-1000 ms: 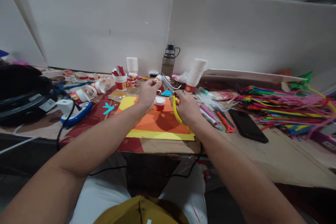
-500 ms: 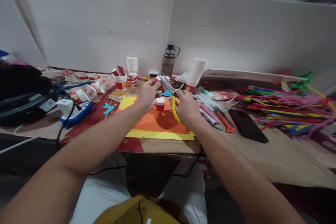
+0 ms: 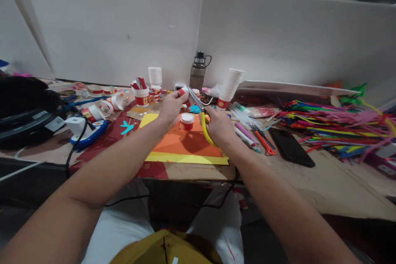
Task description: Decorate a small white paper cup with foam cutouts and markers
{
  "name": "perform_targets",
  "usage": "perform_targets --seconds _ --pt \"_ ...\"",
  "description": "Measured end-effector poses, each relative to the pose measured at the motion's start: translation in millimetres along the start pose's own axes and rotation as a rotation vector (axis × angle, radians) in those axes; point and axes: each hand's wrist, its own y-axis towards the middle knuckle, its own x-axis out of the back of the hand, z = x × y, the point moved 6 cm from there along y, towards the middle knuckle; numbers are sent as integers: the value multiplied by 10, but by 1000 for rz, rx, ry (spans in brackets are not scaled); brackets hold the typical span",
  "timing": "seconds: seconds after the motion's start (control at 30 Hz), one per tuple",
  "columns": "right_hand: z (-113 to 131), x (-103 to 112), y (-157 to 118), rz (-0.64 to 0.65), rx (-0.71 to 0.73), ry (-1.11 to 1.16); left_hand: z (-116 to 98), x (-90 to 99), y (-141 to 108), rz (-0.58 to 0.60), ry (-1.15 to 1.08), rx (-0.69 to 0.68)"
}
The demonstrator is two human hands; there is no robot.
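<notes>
My right hand point(image 3: 219, 123) is closed around the yellow handles of a pair of scissors point(image 3: 206, 131), whose metal blades point up and to the left. Between the fingertips of my left hand point(image 3: 171, 108) is a red and white piece of paper cup point(image 3: 184, 90), right at the blades. A thin white strip point(image 3: 206, 103) curls off beside the scissors. Below the hands a short red and white cup piece point(image 3: 187, 122) stands on orange paper point(image 3: 182, 145), which lies over yellow paper point(image 3: 192, 159).
Behind stand a dark water bottle point(image 3: 197, 75), a tall cup stack point(image 3: 230, 88) and a cup holding red-handled tools point(image 3: 141, 95). To the right lie markers point(image 3: 244, 132), a black phone point(image 3: 291, 147) and pipe cleaners point(image 3: 337, 126). A blue power strip point(image 3: 91, 135) sits left.
My left hand has moved slightly left with the cup piece, uncovering more of the short cup piece on the orange paper. The scissor blades look closer together.
</notes>
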Motion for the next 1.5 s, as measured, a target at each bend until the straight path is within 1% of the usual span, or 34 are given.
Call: perform_targets --seconds 0.1,0.2,0.37,0.43,0.73,0.83,0.93,1.0,1.07,1.23,1.33,1.5 --pt "9 2 2 8 1 10 11 44 33 -36 -95 57" --pt "25 11 -15 5 10 -2 6 60 38 -64 -117 51" --pt "9 11 -42 -9 -11 -35 6 -48 -39 8 -24 -4" --pt "-2 2 -40 -12 -14 -36 5 -69 -65 13 -4 -23" --pt "17 12 -14 -25 18 20 -31 -49 -47 40 56 -95" --pt "30 26 -15 -10 14 29 -23 -32 -34 28 -2 -63" --pt "36 31 -14 5 12 21 -9 16 0 -18 -88 -1" --pt "37 28 -17 13 17 12 -9 46 23 -48 -99 18" --pt "32 24 -24 15 11 -4 -18 49 32 -48 -80 3" --pt "16 21 -48 -7 -13 -5 -20 -28 -28 10 -16 -69" --pt "6 21 -43 -28 -15 22 -12 -63 -66 27 39 -81" --pt "-27 7 -12 -58 1 44 -25 -66 -68 40 84 -94"
